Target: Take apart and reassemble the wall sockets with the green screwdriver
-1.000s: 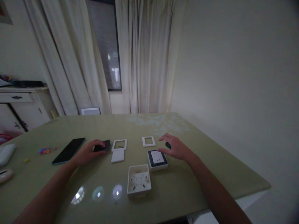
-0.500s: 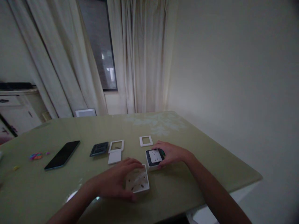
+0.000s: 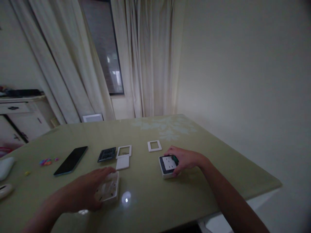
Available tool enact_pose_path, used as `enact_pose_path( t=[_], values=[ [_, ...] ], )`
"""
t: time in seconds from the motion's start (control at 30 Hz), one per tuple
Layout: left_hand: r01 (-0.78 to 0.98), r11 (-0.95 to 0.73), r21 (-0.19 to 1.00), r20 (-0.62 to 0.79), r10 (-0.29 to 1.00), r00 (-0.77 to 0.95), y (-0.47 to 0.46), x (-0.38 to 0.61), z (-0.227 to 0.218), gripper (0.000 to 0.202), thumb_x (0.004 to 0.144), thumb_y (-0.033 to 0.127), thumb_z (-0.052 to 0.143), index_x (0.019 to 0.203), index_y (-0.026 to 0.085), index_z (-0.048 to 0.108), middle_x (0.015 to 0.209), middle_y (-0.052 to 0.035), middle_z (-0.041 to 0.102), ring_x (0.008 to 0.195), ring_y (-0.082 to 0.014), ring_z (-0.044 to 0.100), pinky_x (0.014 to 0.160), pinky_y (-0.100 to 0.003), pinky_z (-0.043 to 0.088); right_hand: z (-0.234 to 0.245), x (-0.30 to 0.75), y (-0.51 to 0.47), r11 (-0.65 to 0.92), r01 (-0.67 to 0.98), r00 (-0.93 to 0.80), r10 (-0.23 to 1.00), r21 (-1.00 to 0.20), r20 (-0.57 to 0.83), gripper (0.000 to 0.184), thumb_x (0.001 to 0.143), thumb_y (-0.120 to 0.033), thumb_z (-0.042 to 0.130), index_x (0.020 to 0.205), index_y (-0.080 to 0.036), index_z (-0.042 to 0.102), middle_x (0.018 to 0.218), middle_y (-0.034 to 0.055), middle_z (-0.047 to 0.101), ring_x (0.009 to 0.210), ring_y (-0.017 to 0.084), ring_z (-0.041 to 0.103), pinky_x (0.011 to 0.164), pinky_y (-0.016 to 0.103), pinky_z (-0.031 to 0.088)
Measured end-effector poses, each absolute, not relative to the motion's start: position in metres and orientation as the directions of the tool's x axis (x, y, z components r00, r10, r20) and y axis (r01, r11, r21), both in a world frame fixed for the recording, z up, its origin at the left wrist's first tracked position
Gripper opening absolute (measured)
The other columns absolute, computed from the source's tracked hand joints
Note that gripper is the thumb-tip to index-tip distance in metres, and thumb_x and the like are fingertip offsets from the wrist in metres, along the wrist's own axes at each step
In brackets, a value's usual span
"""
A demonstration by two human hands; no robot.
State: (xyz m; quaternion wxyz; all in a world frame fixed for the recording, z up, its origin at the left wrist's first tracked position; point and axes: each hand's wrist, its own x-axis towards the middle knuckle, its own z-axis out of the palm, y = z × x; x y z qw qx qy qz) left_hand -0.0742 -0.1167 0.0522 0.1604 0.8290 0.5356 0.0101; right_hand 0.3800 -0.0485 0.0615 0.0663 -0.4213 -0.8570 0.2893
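My left hand [image 3: 88,187] grips a shallow white wall-socket back box [image 3: 112,189] at the front left, thumb and fingers on its edges. On the right, my right hand [image 3: 183,160] holds a wall socket [image 3: 168,164] seated in a second white box, its white face up and dark frame showing. Something green shows under the right-hand fingers, mostly hidden. Beyond the left hand lie a dark socket module [image 3: 107,154], a white square frame [image 3: 124,151] with small bits inside its opening, and a white cover plate [image 3: 122,162] touching that frame.
Another white frame [image 3: 154,146] lies behind the socket. A dark phone [image 3: 71,160], small colourful pieces [image 3: 46,161] and a yellow bit [image 3: 27,173] are on the left. White objects [image 3: 5,168] sit at the left edge. The table's right edge [image 3: 233,149] runs near the wall.
My left hand has carried the white back box leftward, away from the socket. My right hand stays on the socket. The view has shifted slightly left.
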Motion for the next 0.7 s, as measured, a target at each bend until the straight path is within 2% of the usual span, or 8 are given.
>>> enact_pose_path(
  t=[0.1,0.23,0.4,0.5,0.57,0.6,0.63,0.7],
  values=[
    [0.919,-0.329,0.215,-0.076,0.933,0.352,-0.102,-0.117,0.038,0.087,0.067,0.026,0.075,0.153,0.025,0.060,0.157,-0.0127,0.061,0.146,-0.0407,0.055,0.122,-0.051,0.046,0.066,0.370,-0.056,0.508,0.657,-0.670,0.732,-0.558,-0.123,0.087,0.060,-0.046,0.097,0.136,-0.017,0.070,0.123,0.0086,0.059,0.115,0.029,0.059,0.102,0.039,0.048],
    [0.927,-0.324,0.189,-0.025,0.942,0.335,-0.079,-0.138,0.033,0.079,0.071,0.031,0.073,0.149,0.021,0.063,0.153,-0.0148,0.063,0.142,-0.0390,0.058,0.122,-0.049,0.045,0.064,0.342,-0.068,0.564,0.621,-0.715,0.692,-0.544,-0.099,0.083,0.062,-0.048,0.098,0.134,-0.016,0.071,0.123,0.0095,0.060,0.108,0.027,0.061,0.095,0.037,0.051],
    [0.919,-0.345,0.191,0.085,0.938,0.335,-0.083,-0.097,0.041,0.073,0.079,0.031,0.071,0.150,0.018,0.060,0.157,-0.0182,0.057,0.147,-0.0417,0.050,0.123,-0.057,0.040,0.061,0.308,-0.081,0.663,0.537,-0.800,0.597,-0.522,-0.063,0.084,0.068,-0.051,0.096,0.139,-0.017,0.067,0.126,0.0114,0.061,0.108,0.026,0.063,0.096,0.036,0.052],
    [0.825,-0.451,0.340,0.004,0.878,0.478,-0.101,-0.041,0.052,0.085,0.086,0.050,0.076,0.161,0.024,0.046,0.167,-0.0157,0.047,0.155,-0.0422,0.041,0.124,-0.059,0.039,0.086,0.296,-0.086,0.722,0.449,-0.809,0.579,-0.526,0.103,0.069,0.080,-0.050,0.089,0.137,-0.015,0.069,0.127,0.0142,0.064,0.107,0.025,0.065,0.096,0.037,0.053],
    [0.707,-0.559,0.434,0.014,0.788,0.615,-0.109,0.000,0.057,0.092,0.085,0.059,0.080,0.164,0.033,0.039,0.169,-0.0117,0.046,0.154,-0.0414,0.042,0.124,-0.059,0.038,0.112,0.288,-0.087,0.750,0.317,-0.751,0.572,-0.581,0.329,0.042,0.087,-0.047,0.084,0.116,-0.017,0.076,0.112,0.0097,0.071,0.103,0.022,0.066,0.095,0.035,0.052],
    [0.664,-0.589,0.460,0.011,0.751,0.660,-0.111,0.019,0.057,0.095,0.084,0.062,0.081,0.164,0.033,0.039,0.168,-0.0126,0.046,0.153,-0.0420,0.043,0.124,-0.060,0.038,0.125,0.283,-0.087,0.728,0.227,-0.692,0.588,-0.647,0.418,0.030,0.092,-0.045,0.080,0.102,-0.018,0.076,0.098,0.0057,0.072,0.093,0.018,0.067,0.086,0.031,0.053],
    [0.643,-0.600,0.476,0.025,0.740,0.672,-0.112,0.036,0.056,0.094,0.085,0.063,0.080,0.163,0.030,0.040,0.166,-0.0148,0.047,0.152,-0.0428,0.043,0.124,-0.061,0.038,0.137,0.278,-0.087,0.669,0.115,-0.609,0.631,-0.734,0.480,0.029,0.094,-0.046,0.077,0.091,-0.018,0.073,0.082,0.0012,0.069,0.075,0.013,0.063,0.072,0.025,0.051],
    [0.579,-0.635,0.511,0.038,0.690,0.723,-0.110,0.060,0.048,0.090,0.083,0.058,0.083,0.158,0.025,0.046,0.152,-0.0167,0.058,0.141,-0.0418,0.053,0.120,-0.059,0.043,0.153,0.263,-0.085,0.479,-0.186,-0.457,0.731,-0.858,0.507,0.041,0.095,-0.052,0.073,0.075,-0.020,0.058,0.059,-0.0071,0.053,0.046,0.007,0.043,0.044,0.019,0.033]
  ],
)
